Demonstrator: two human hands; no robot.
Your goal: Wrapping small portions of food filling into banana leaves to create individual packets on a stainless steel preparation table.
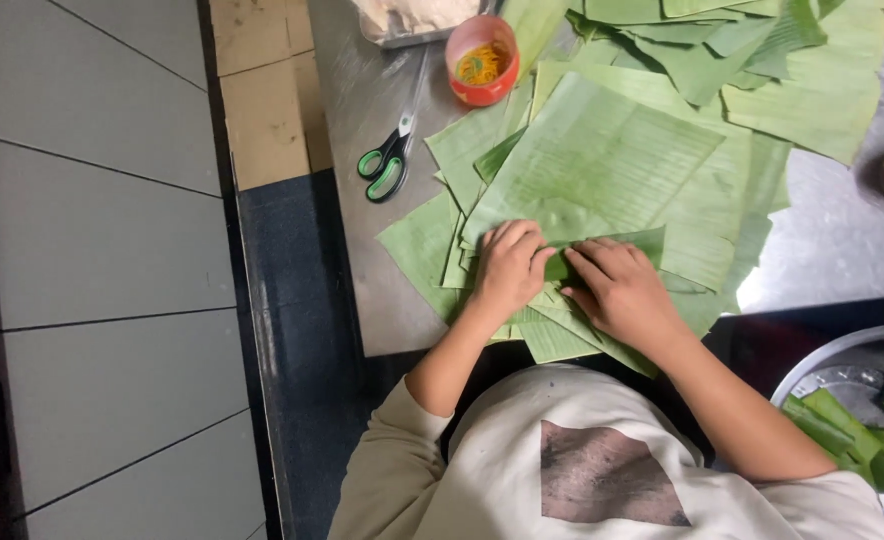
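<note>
Seen from above: left hand [510, 265] and right hand [617, 288] side by side, both palm down with fingers curled, pressing on a folded strip of banana leaf [617, 243] that lies across the near edge of a leaf pile. Left fingers bent over the strip's left end, right fingers laid along its lower edge; neither hand lifting it, more a flat pinning grip than a closed fist. Whether anything is wrapped inside the fold, impossible to tell from this angle. Beneath and beyond the strip, a large sheet of banana leaf [602, 160] spread flat on a loose stack of cut leaf pieces [762, 60] fanning toward the far right. All of it resting on a dull metal tabletop [362, 110]. To the left of the leaves, scissors [387, 165] with green-and-black handles, lying closed, near but apart from the pile. Beyond them, a small red bowl [482, 60] holding what look like yellow rubber bands, touching the leaf edge. Beside the bowl at the top edge, a clear container [412, 20] with pale contents. At lower right, a metal basin [842, 365] holding green wrapped bundles [842, 425]. Along the left, grey floor tiles [92, 240].
</note>
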